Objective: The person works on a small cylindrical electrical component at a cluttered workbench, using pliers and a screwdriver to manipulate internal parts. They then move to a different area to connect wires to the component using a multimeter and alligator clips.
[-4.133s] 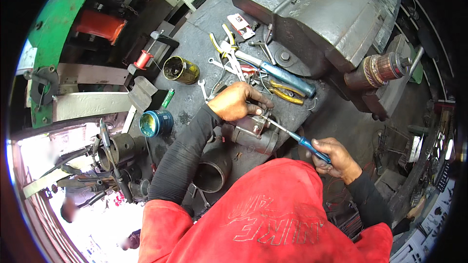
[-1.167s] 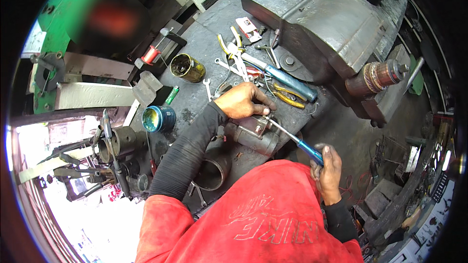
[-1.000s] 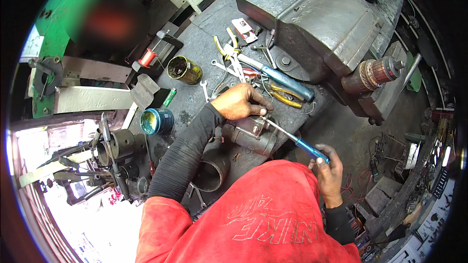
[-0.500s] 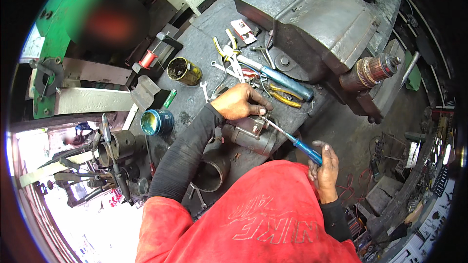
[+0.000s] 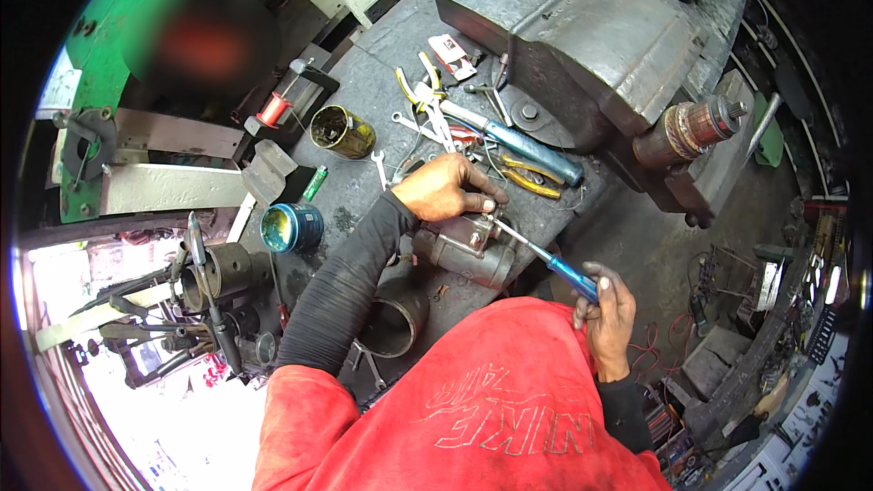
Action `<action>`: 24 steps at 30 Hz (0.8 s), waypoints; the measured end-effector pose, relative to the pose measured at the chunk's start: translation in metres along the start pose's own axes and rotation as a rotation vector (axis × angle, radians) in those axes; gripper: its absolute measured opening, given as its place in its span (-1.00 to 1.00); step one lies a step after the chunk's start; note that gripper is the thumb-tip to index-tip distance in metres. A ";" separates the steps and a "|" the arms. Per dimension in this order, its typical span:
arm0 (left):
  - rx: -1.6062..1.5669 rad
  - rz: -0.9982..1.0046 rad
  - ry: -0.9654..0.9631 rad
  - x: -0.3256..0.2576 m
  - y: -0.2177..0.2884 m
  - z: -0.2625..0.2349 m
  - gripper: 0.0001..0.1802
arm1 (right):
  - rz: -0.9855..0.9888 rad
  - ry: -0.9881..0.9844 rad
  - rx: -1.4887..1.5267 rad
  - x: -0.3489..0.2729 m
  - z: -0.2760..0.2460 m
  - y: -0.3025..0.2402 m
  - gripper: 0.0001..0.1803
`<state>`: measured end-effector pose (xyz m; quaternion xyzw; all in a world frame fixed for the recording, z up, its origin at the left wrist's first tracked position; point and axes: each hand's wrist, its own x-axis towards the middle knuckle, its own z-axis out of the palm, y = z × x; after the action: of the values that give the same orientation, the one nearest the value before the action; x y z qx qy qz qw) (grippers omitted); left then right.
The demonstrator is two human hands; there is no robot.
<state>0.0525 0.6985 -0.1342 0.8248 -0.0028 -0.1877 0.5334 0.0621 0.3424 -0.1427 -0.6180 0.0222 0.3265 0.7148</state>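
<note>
On the bench (image 5: 386,50), the left hand (image 5: 444,189) partly hides a metal housing (image 5: 473,259)

The left forearm (image 5: 350,282) slants from lower left toward the middle of the frame, where the left hand (image 5: 443,189) points rightward, knuckles up. Lower right of center, the right hand (image 5: 612,318) curls its fingers above a steep right forearm (image 5: 626,411).
</note>
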 end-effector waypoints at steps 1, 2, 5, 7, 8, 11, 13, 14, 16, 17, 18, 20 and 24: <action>0.011 0.004 -0.003 0.000 0.000 0.000 -0.69 | 0.112 0.041 -0.016 0.000 -0.002 0.001 -0.59; 0.025 0.015 -0.001 0.000 0.000 0.000 -0.69 | 0.131 -0.011 0.072 0.000 -0.002 0.003 -0.59; 0.026 -0.005 0.008 -0.001 0.000 -0.001 -0.69 | 0.096 -0.016 0.167 -0.001 -0.005 0.006 -0.58; 0.016 0.012 0.012 -0.001 0.000 0.000 -0.69 | -0.124 -0.042 0.011 -0.001 -0.005 0.008 -0.57; 0.007 -0.014 0.010 -0.001 0.000 -0.001 -0.69 | -0.187 -0.102 -0.111 0.000 -0.005 0.008 -0.56; -0.006 -0.002 0.007 0.001 0.000 0.001 -0.69 | 0.159 -0.024 0.217 -0.001 -0.003 0.006 -0.54; 0.022 0.015 0.017 0.000 0.000 0.000 -0.69 | 0.138 0.020 0.307 0.000 -0.001 0.005 -0.54; 0.021 0.013 0.013 -0.001 0.000 0.000 -0.69 | 0.046 0.001 0.219 0.000 -0.001 0.005 -0.55; 0.021 0.022 0.017 -0.001 0.001 0.000 -0.69 | -0.116 -0.050 0.090 0.001 0.000 0.006 -0.56; 0.027 0.018 0.014 -0.001 0.000 -0.001 -0.69 | -0.167 -0.039 -0.014 0.002 0.001 0.009 -0.56; 0.037 0.021 0.013 -0.001 0.000 -0.001 -0.69 | -0.046 0.013 0.059 0.002 -0.001 0.008 -0.56; 0.044 0.028 0.011 -0.002 0.000 0.000 -0.69 | 0.226 0.070 0.092 0.004 -0.004 0.009 -0.56; 0.078 0.048 0.026 -0.002 -0.002 -0.001 -0.69 | -0.113 -0.064 0.086 0.006 -0.005 0.010 -0.56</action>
<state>0.0508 0.7002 -0.1353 0.8470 -0.0227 -0.1638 0.5053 0.0633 0.3403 -0.1555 -0.5761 -0.0219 0.3039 0.7585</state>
